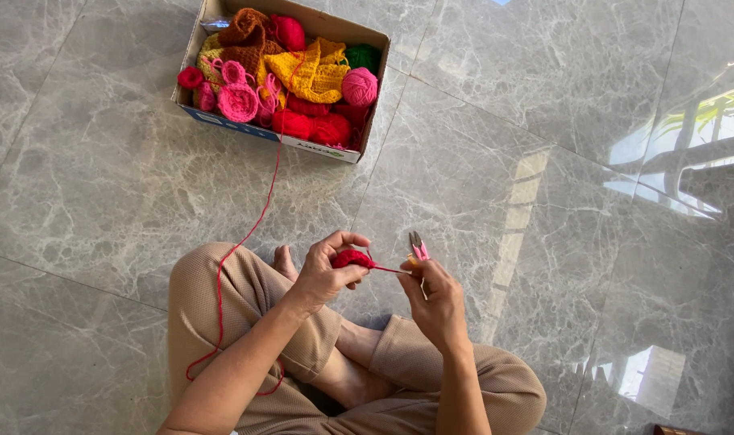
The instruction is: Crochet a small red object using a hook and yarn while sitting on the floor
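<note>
1. My left hand (325, 274) was pinched shut on a small red crochet piece (352, 258), held up over my crossed legs.
2. My right hand (435, 296) was closed around pink thread snips (418, 246), blades pointing up, close beside the left, with a short taut strand (389, 270) between them.
3. The piece looked soft, light and floppy to me; a fingertip pinch at its edge suited it.
4. Red yarn (246, 234) trailed slack from the cardboard box (270, 133) of yarn balls on the marble floor (544, 161); I judged it likely to snag.
</note>
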